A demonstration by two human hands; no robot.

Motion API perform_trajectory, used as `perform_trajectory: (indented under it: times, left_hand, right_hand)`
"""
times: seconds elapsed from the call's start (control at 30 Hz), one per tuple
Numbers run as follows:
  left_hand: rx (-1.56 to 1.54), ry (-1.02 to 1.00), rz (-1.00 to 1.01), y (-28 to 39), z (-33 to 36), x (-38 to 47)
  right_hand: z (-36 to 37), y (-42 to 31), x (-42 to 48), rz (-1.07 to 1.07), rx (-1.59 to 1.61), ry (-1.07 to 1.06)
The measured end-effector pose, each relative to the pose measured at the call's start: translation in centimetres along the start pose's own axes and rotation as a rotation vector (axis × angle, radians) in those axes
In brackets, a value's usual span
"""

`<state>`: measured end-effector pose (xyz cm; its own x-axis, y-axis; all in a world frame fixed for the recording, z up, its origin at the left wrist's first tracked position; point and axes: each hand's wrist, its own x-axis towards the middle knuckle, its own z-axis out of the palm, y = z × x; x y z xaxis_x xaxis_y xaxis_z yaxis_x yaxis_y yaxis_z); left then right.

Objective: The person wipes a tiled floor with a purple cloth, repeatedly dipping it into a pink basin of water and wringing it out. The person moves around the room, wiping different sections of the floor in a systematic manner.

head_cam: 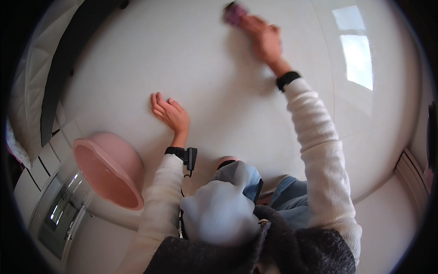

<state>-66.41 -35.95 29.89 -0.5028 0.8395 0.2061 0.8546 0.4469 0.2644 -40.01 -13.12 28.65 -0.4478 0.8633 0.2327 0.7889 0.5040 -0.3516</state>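
Note:
My right hand [267,42] is stretched far forward at the top of the view, over the pale glossy floor [205,61]. Its fingers grip a purple cloth or sponge [235,14] with a dark end; blur hides exactly which it is. Nearer to me, my left hand [172,113] is at the floor with bent fingers and the thumb apart, and nothing is in it. Below and left of that hand is a pink plastic basin [113,161], its mouth facing toward the lower left in this view.
Along the left runs a black-based piece of furniture [56,75] with cream quilted sides. A door [56,219] appears at lower left. Stacked wooden-looking strips [412,171] stand by the right wall. My bent knee [219,209] and feet are close beneath me.

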Motion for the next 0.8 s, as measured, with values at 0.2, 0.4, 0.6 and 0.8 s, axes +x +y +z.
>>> perform_trajectory:
  times: [0.2, 0.4, 0.6, 0.8]
  left_hand:
    - [-0.032, 0.023, -0.006, -0.9, 0.1, 0.0]
    - [-0.053, 0.090, 0.035, -1.5, 0.7, 0.2]
    - [-0.043, 0.085, 0.034, -2.1, 1.2, 0.3]
    - [-0.032, 0.074, 0.056, -2.2, 1.4, 0.3]
  right_hand:
    - [-2.0, -14.1, -13.2, -0.312, 0.544, -0.387]
    - [-5.6, -17.5, -18.9, 0.059, 1.247, -0.459]
    - [-13.1, -3.1, -14.8, 0.706, 1.410, -0.246]
    - [-16.0, 18.2, -14.2, 0.461, 0.635, 0.399]
